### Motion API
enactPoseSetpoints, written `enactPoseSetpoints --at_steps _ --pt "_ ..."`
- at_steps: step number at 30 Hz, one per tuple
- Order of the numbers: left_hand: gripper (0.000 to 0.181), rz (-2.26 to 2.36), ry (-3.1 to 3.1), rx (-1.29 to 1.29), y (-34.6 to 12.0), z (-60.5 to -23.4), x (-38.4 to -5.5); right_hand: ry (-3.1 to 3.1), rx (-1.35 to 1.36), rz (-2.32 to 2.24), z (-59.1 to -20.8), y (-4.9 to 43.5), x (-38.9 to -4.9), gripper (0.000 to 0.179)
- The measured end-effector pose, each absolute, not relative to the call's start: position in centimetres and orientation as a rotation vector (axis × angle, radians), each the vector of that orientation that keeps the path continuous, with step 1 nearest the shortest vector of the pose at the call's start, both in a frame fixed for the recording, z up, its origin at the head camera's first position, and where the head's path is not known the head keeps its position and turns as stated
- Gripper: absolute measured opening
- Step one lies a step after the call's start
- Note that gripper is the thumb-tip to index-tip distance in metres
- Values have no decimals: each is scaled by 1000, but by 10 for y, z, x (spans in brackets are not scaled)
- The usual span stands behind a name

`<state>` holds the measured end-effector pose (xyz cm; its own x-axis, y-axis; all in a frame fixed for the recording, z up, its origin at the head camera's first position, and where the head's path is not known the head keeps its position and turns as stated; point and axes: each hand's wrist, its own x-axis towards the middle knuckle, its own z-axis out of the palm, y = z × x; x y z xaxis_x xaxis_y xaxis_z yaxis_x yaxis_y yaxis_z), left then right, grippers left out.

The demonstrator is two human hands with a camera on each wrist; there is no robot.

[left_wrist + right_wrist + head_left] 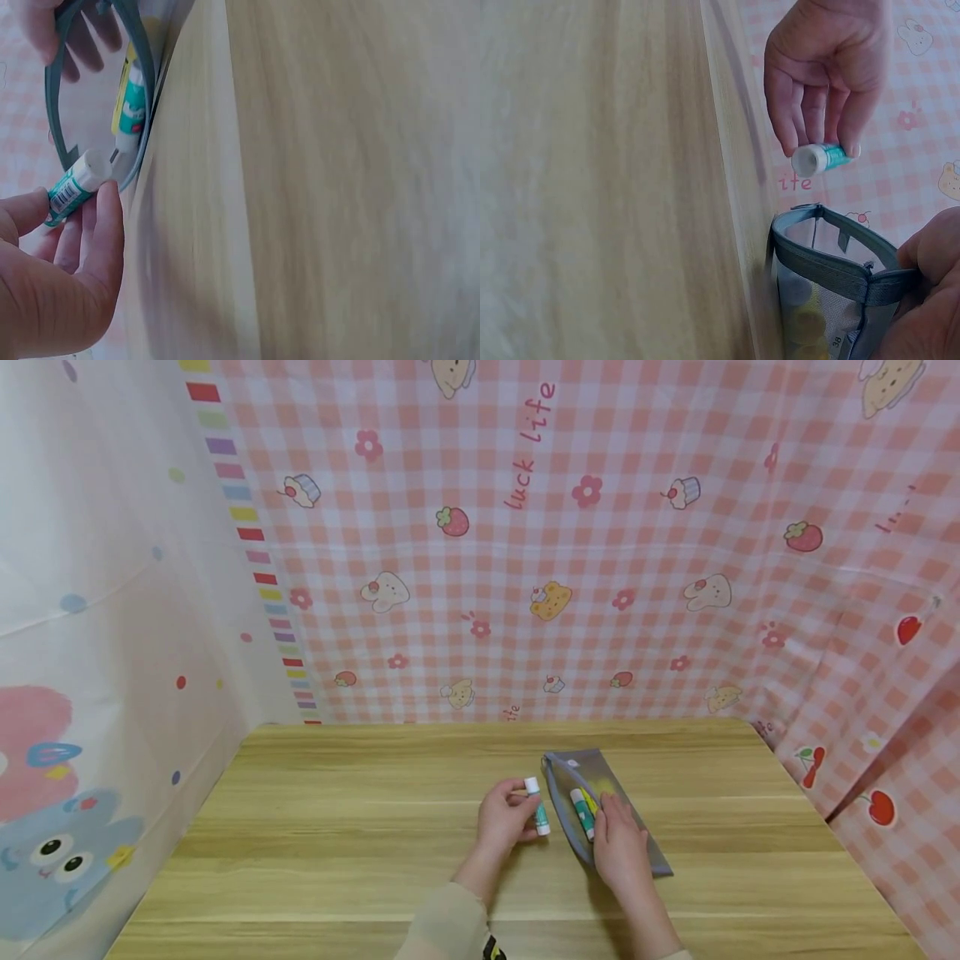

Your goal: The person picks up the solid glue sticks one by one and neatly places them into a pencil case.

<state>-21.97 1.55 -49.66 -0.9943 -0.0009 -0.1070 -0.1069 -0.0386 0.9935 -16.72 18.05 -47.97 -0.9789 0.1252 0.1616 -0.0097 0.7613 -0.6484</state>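
Note:
My left hand (506, 817) pinches a white and green glue stick (537, 807) between thumb and fingers, just left of a grey zip pouch (655, 852). The pouch lies on the table with its zipped side spread apart. Gripping the pouch's upper edge, my right hand (624, 843) holds the mouth wide. Inside are a second glue stick (133, 105) and a yellow item (120, 97) beside it, whose kind is partly hidden. In the right wrist view the held glue stick (826, 158) is apart from the pouch's grey rim (817, 262).
The wood-grain table (337, 843) extends around the pouch on all sides. A pink checked cloth (525, 635) hangs behind the table's far edge, and a white printed cloth (135, 610) hangs at the left.

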Motion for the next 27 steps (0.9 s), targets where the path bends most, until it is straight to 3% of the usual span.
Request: enactPoseSetpoints --at_steps 27 --pt "18 2169 2147 -300 57 -503 -216 -2746 -81 1013 -481 181 -168 41"
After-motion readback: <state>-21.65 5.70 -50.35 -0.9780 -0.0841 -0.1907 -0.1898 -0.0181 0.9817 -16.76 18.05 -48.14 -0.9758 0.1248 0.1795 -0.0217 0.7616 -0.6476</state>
